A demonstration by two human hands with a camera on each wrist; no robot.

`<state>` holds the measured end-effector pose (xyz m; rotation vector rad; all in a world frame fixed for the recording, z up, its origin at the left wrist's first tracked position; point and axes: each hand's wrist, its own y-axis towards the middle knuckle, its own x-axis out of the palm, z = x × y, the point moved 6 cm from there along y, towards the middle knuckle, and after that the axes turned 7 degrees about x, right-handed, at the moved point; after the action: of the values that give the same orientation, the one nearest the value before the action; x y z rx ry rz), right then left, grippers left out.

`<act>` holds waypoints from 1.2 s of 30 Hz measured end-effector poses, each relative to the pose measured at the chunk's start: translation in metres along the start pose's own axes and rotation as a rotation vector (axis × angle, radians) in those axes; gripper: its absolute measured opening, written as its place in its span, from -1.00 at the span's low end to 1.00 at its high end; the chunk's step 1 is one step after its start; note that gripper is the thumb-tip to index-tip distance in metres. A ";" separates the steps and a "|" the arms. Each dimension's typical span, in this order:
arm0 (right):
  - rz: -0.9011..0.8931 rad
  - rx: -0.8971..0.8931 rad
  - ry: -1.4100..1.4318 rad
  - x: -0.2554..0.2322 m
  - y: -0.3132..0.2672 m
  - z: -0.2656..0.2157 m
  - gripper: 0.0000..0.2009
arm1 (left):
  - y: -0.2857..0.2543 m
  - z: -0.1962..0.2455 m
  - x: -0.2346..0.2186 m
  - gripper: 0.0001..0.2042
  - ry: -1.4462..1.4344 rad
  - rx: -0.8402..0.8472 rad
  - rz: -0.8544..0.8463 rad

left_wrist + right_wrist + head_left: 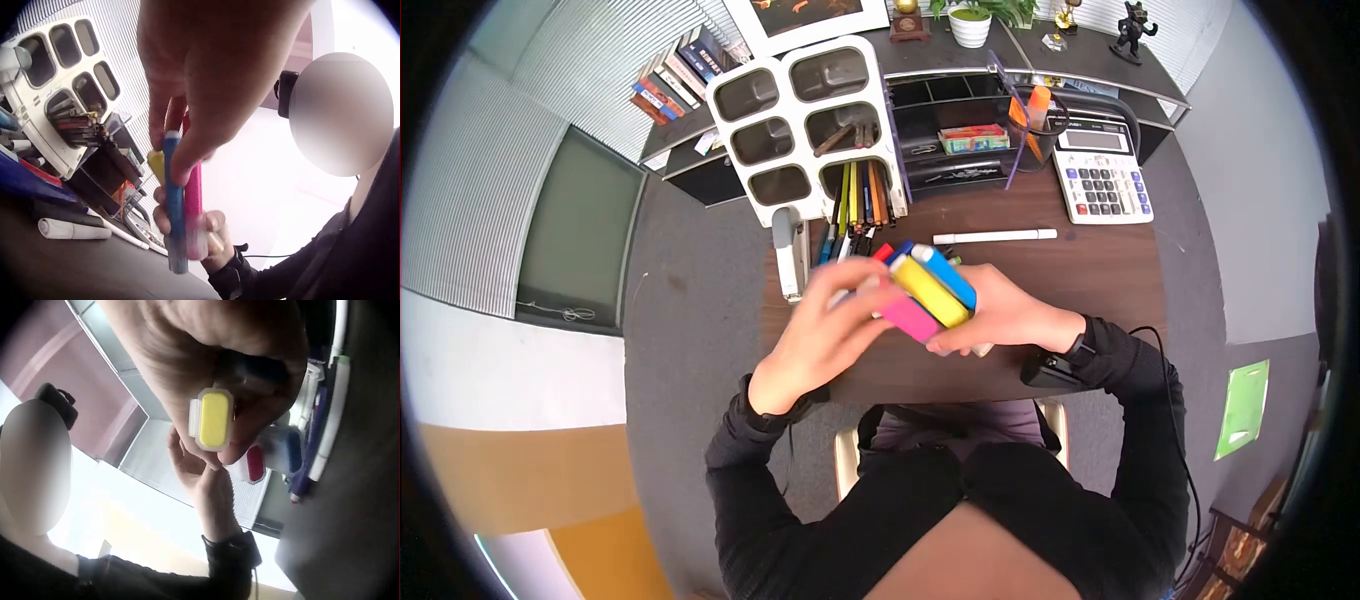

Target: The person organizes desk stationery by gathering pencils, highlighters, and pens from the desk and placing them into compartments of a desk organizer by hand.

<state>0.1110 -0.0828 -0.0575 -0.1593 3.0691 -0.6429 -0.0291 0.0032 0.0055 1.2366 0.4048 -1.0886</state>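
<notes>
Several thick markers are bundled between the hands over the desk's front part. My right hand (1015, 312) curls round a yellow marker (930, 291), a blue marker (945, 273) and a pink marker (910, 316). At the bundle's left end, my left hand (822, 328) has its fingers bent; in the left wrist view its thumb and fingers pinch the upper part of a blue marker (175, 209) beside the pink one (195, 206). A yellow end (215, 420) pokes out of the right hand in the right wrist view. The palms hide part of the bundle.
A white pen (995, 237) lies behind the hands. Farther back stand a white compartment holder (795, 130) with pencils, a black organizer (955, 175) and a calculator (1105, 188). A stapler (788, 255) is at the left, a black object (1050, 371) by the right wrist.
</notes>
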 end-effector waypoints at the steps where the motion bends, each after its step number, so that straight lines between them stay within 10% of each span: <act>1: 0.023 -0.031 0.078 0.000 0.001 -0.008 -0.53 | -0.006 0.000 -0.018 -0.59 0.115 -0.074 0.281; 3: 0.040 -0.097 0.102 0.004 0.007 -0.024 -0.53 | -0.033 -0.025 -0.011 -0.24 -0.401 -0.278 0.583; 5: 0.095 -0.228 0.178 0.007 0.016 -0.047 -0.53 | -0.032 -0.028 0.001 -0.13 -0.758 -0.398 0.493; 7: 0.127 -0.303 0.077 0.014 0.027 -0.067 -0.55 | -0.041 -0.033 0.023 -0.29 -1.059 -0.532 0.351; 9: 0.226 -0.394 -0.118 0.019 0.043 -0.082 -0.55 | -0.037 -0.035 0.024 -0.37 -1.179 -0.668 0.555; 13: 0.378 -0.743 -0.422 0.030 0.077 -0.093 -0.49 | -0.046 -0.061 0.009 -0.47 -1.205 -0.776 0.706; 25: 0.246 -0.625 0.505 -0.042 0.114 -0.147 -0.54 | -0.031 -0.121 -0.065 -0.65 -1.038 -0.865 0.542; 36: 0.163 -0.579 0.549 -0.041 0.106 -0.140 -0.46 | 0.021 -0.154 -0.067 -0.69 -1.036 -0.855 0.393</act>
<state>0.1383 0.0737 0.0274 0.3235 3.6390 0.2800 0.0015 0.1693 0.0161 -0.0812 -0.1816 -0.9105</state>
